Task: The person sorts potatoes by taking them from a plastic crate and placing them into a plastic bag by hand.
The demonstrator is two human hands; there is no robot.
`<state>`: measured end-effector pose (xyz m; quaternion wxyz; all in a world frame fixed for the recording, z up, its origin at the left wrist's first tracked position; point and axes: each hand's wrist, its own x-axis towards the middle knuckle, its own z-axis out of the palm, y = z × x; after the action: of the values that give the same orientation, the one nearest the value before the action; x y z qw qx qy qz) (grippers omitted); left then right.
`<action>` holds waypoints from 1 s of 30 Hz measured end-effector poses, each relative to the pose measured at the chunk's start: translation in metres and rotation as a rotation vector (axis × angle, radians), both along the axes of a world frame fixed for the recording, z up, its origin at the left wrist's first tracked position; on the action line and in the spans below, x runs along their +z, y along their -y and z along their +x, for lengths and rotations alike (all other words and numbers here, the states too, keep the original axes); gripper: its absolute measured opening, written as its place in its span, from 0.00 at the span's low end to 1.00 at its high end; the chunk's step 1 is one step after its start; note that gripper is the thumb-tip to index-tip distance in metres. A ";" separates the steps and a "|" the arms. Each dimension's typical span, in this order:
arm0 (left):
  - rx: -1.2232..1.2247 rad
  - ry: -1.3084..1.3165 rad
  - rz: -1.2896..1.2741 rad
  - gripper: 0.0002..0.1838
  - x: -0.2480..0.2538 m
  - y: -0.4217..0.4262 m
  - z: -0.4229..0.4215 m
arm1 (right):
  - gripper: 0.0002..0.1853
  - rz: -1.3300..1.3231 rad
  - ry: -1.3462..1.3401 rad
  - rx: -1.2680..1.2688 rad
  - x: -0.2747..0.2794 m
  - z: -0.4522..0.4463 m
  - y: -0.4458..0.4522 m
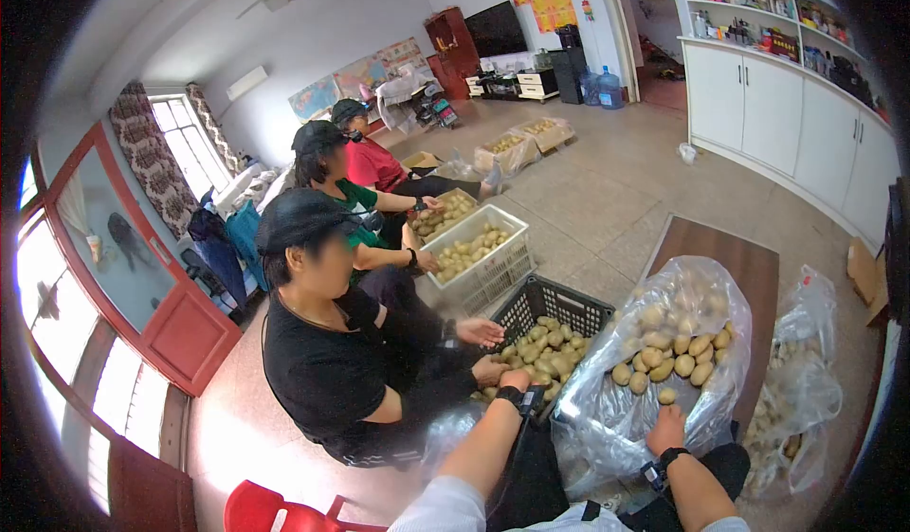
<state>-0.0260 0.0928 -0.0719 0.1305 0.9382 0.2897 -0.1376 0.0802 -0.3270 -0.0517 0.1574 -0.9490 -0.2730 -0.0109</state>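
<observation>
My left hand (515, 380) reaches over the near edge of a black plastic crate (600, 305) of potatoes (545, 347). Its fingers are hidden from me. My right hand (666, 430) is closed at the near side of a container lined with a clear plastic bag (597, 418), a small potato (667, 396) at its fingertips. More potatoes (682, 365) lie in that bag, some seen through the plastic. A co-worker's two hands (481, 331) are over the black crate too, close to my left hand.
A person in black (322, 342) sits at my left, with two more people beyond. White crate (517, 248) of potatoes stands past the black one. A filled plastic bag (796, 390) lies at right, a red chair (275, 511) at lower left, white cabinets (758, 106) behind.
</observation>
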 end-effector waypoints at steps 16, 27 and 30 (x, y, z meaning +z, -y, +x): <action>0.191 0.111 0.123 0.14 -0.011 -0.006 -0.011 | 0.09 0.862 -1.033 -0.336 0.017 0.001 -0.013; 0.509 0.619 -1.060 0.11 0.031 0.049 0.014 | 0.16 0.818 -1.346 -0.202 0.036 -0.001 -0.032; 0.549 0.557 -1.150 0.12 0.064 0.074 0.019 | 0.21 0.710 -1.325 -0.102 0.050 -0.003 -0.046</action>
<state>-0.0072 0.0184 -0.0080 0.7063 0.6133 0.3532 0.0145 0.0772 -0.2809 -0.0013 0.5846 -0.6606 -0.0567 0.4676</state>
